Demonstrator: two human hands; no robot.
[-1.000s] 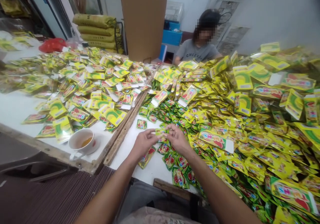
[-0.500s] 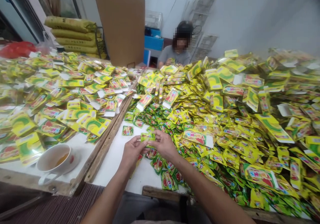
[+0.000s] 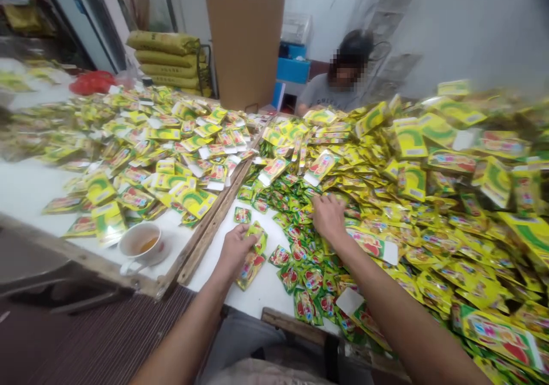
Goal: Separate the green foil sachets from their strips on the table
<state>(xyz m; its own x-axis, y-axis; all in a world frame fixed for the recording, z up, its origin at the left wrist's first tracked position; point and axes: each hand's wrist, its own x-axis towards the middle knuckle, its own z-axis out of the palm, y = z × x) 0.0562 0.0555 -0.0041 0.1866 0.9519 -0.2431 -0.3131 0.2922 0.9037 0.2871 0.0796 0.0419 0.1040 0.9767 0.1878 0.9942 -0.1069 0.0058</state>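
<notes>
My left hand (image 3: 238,250) is over the white tabletop, its thumb and fingers closed on a green-and-yellow sachet (image 3: 258,237). Just below that hand lies a yellow packet (image 3: 249,270) with a red fruit print. My right hand (image 3: 329,218) reaches into the heap of small sachets (image 3: 313,279), fingers bent downward. Its fingertips are partly hidden among the sachets, so I cannot see whether they grip one. A single green sachet (image 3: 242,214) lies beyond my left hand. Close to my right wrist is a flat printed box (image 3: 371,244) with a white flap.
A cup (image 3: 158,253) with brown liquid stands at the left table's edge. Wooden strips (image 3: 210,225) divide the tables. Yellow boxes (image 3: 195,201) cover much of the left table. Behind are a cardboard sheet (image 3: 244,42), stacked sacks (image 3: 165,59) and a seated person (image 3: 326,93).
My hands, together at one sachet before, have parted. The right has moved away to the heap, while the left keeps the sachet. The view has turned left.
</notes>
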